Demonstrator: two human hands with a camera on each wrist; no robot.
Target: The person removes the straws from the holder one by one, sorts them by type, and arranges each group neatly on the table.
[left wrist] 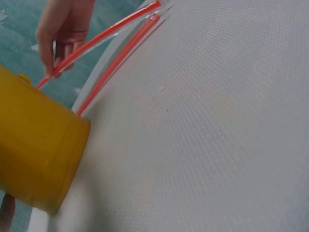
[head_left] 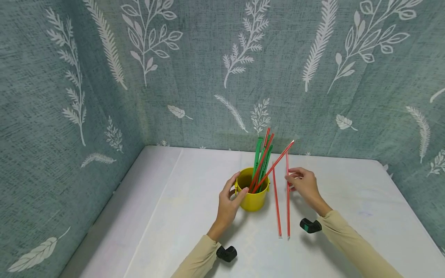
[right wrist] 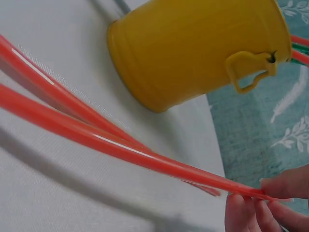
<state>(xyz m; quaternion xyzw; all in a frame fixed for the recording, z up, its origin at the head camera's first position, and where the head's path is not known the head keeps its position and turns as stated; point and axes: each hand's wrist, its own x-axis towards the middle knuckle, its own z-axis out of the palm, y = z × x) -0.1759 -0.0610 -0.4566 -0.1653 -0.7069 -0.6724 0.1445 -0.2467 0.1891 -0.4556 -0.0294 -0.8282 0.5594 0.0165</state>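
My left hand [head_left: 226, 205] holds a small yellow bucket [head_left: 253, 203] at its left side, fingers and thumb around the rim. Several red and green straws [head_left: 257, 157] lean upright in the bucket. To the right of it, my right hand [head_left: 305, 186] pinches one red straw [head_left: 288, 216] in clear wrapping between thumb and fingers. In the right wrist view the pinched straw [right wrist: 120, 150] slants up off the white surface. Another red straw [head_left: 277, 212] lies on the table between the bucket and the pinched one.
A white cloth-covered table [head_left: 174, 224] extends around the bucket. Behind and to the left hangs a green-grey curtain [head_left: 194, 77] with white leaf prints. Black wrist cameras sit at the left sleeve [head_left: 199, 256] and the right sleeve [head_left: 351, 241].
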